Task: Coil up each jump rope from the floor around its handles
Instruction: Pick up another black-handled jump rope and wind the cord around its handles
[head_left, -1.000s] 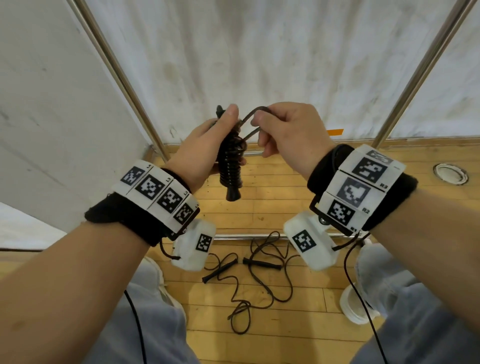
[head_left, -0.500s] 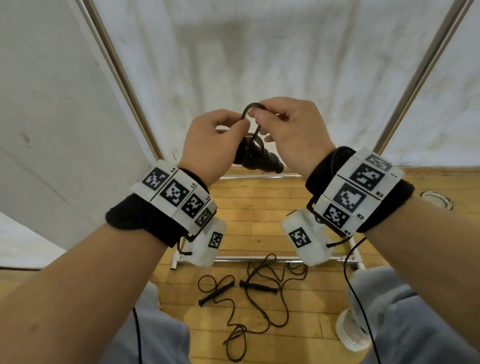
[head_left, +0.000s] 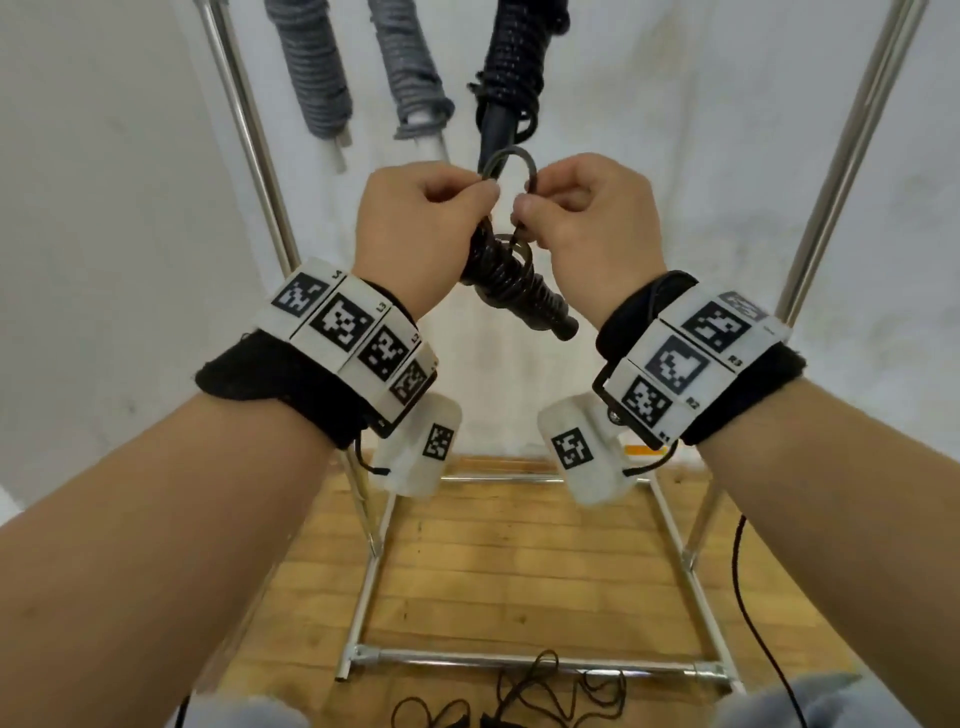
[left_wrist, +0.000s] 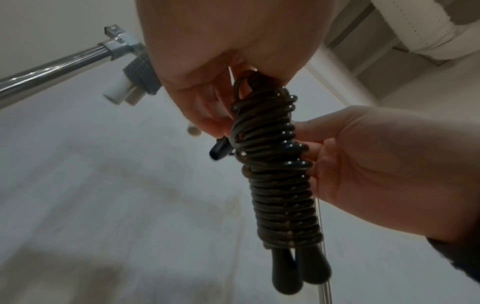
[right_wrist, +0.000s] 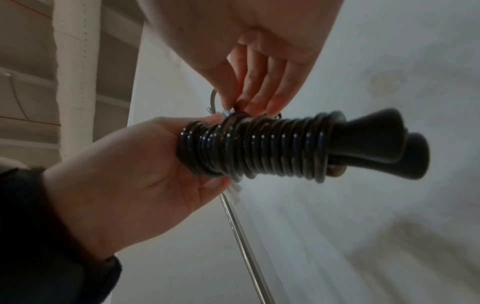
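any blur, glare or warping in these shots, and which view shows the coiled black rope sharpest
Head view: wide-angle warping bows the rack poles, the hanging coils at the top are soft, and the light is even. Left wrist view: the coiled rope is fairly sharp with small glints, while the background is smeared. Right wrist view: sharpest on the coils, with specular dots along them; the wall behind is blurred and dim.

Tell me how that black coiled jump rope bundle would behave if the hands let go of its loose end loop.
The glossy black coiled jump rope looks springy, so its turns would probably loosen once the loose end loop is released. The smooth shiny cord seems slippery, likely sliding toward the flared handle ends. The two rounded handles suggest the bundle could roll if set down.
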